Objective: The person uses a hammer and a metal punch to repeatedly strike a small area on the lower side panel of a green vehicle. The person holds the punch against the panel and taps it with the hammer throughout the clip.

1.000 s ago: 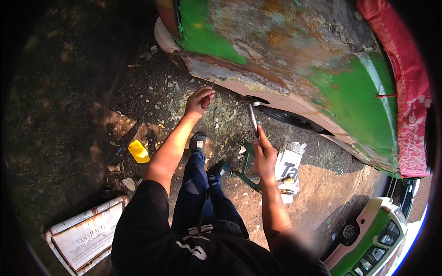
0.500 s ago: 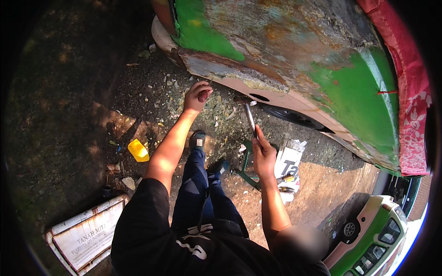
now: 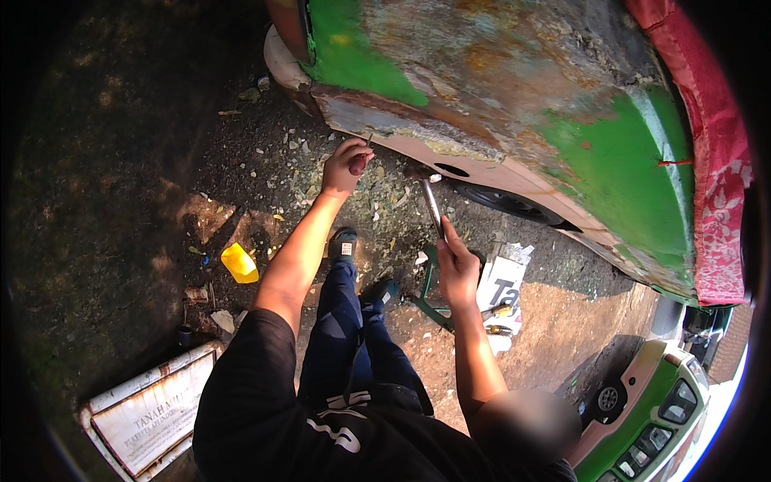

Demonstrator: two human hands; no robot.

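Hammer (image 3: 430, 201), one, head near lower edge of the van (image 3: 490, 80); right hand (image 3: 458, 271) fingers wrapped around its handle. Left hand (image 3: 344, 173) fingers closed on one red-handled tool (image 3: 357, 165), thin tip by same edge; can't tell if touching. Hands well apart, room between. Chip-strewn ground (image 3: 389, 213) from van edge to two shoes (image 3: 344, 243). Right side tighter: one green stool (image 3: 427, 304). Left: one yellow container (image 3: 238, 263).
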